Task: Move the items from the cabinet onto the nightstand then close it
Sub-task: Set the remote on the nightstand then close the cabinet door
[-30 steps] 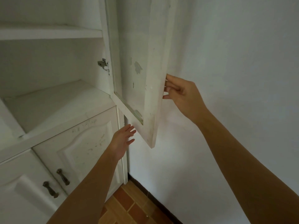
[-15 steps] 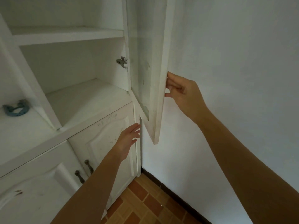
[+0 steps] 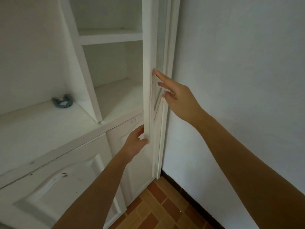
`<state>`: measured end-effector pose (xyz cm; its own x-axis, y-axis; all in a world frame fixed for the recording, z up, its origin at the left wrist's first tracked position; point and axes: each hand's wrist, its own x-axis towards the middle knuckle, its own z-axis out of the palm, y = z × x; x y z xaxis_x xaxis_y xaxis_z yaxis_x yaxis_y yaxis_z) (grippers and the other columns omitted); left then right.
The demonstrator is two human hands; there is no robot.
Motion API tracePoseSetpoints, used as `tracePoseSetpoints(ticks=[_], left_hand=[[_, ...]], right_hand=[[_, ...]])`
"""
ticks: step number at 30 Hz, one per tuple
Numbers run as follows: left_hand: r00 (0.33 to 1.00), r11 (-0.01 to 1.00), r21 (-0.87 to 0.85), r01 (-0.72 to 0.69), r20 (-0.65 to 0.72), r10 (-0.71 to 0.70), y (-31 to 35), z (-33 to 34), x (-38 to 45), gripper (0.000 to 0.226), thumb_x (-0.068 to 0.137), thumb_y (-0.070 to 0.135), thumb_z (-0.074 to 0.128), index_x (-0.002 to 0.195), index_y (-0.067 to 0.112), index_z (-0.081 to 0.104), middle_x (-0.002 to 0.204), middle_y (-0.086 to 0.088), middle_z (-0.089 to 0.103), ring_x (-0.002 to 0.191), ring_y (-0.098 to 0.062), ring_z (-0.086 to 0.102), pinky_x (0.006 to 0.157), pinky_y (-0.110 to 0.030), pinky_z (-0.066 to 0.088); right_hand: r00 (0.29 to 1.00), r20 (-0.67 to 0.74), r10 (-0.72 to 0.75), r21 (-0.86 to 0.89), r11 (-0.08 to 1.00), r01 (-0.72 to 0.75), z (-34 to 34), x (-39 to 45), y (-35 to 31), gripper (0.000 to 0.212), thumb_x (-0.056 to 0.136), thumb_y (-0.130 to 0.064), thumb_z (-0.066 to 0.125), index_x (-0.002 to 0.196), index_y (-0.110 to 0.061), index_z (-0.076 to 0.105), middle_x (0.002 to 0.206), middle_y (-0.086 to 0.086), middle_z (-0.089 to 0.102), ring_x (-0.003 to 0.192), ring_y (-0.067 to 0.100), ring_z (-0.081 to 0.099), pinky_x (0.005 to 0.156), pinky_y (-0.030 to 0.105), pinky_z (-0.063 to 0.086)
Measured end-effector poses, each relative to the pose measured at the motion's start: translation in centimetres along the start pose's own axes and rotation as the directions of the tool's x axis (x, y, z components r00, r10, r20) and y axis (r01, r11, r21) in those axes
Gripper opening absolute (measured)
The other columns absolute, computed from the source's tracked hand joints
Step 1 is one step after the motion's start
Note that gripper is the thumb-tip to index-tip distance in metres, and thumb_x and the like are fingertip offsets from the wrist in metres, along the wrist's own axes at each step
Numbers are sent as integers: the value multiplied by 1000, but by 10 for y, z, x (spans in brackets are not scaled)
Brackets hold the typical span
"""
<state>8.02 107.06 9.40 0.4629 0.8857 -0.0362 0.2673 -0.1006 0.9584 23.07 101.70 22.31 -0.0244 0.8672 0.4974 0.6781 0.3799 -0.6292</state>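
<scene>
The tall white glass-panelled cabinet door was gripped at its lower edge by the left hand and pressed by the straight-fingered right hand; closing was judged under way, requiring a further inward swing.

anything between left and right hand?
Yes: the cabinet door, seen edge-on in the head view. Left hand holds its lower edge; right hand lies open on its outer face.

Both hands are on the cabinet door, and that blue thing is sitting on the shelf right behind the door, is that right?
Not quite. Both the left hand and the right hand are on the door, but the head view shows the blue thing lying in the next compartment to the left, past the divider. The shelf behind the door shows nothing on it.
</scene>
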Motion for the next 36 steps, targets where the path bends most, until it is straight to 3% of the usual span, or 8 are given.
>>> tracePoseSetpoints(ticks=[5,10,15,21,26,29,33,36], left_hand=[[995,997,77,14,-103,-6,-9,-34,1,55,82,-6,50,134,14,45,125,-2,55,119,-19,49,91,-25,35],[991,990,138,24,-133,-5,-12,-51,6,52,85,-1,53,135,13,45,135,-6,51,125,-22,45,97,-24,30],[984,979,202,21,-179,16,-17,-58,11,52,84,-2,53,134,14,48,136,-3,51,127,-21,44,101,-25,29],[973,961,276,20,-228,46,-20,-74,16,55,81,-7,50,132,12,49,134,-4,53,126,-21,46,102,-25,30],[956,957,289,16,-286,70,-20,-88,14,51,80,-9,47,126,12,54,124,-1,59,116,-16,51,98,-21,33],[887,961,276,-12,-441,138,-18,-97,12,46,81,-8,49,120,14,55,112,7,55,107,-11,51,93,-21,37],[682,968,248,-34,-702,204,-10,-116,17,48,80,-6,55,124,12,45,118,0,48,107,-14,48,86,-25,41],[734,947,321,-4,-642,221,-7,-134,28,73,80,-7,54,143,14,24,146,-6,30,133,-18,31,110,-30,29]], right_hand=[[994,99,-45,-108,993,56,34,26,-10,64,96,-3,38,145,-35,12,155,-13,17,130,-7,19,90,-10,15],[992,95,-80,-222,970,99,51,44,-16,72,95,-3,39,146,-29,-4,157,-10,-1,128,10,39,91,11,40],[984,76,-158,-251,953,173,64,58,-4,77,94,-1,40,143,-30,-12,158,-7,-5,138,16,30,75,-1,37],[957,76,-279,-325,901,288,72,78,1,78,94,-2,39,136,-37,-17,158,-3,-6,143,21,20,99,34,47],[952,76,-296,-321,897,305,86,92,6,77,95,-4,41,138,-34,-15,157,-4,-8,143,22,18,87,15,38],[947,52,-316,-336,888,315,95,98,8,76,95,-3,41,139,-32,-14,158,-3,-8,145,22,10,86,13,35],[945,44,-325,-353,879,319,101,105,9,72,94,-3,43,144,-26,-4,158,0,-3,145,22,7,90,16,31],[940,49,-338,-362,871,332,105,112,10,72,95,-3,44,145,-25,-2,158,0,-3,146,21,4,95,17,24]])
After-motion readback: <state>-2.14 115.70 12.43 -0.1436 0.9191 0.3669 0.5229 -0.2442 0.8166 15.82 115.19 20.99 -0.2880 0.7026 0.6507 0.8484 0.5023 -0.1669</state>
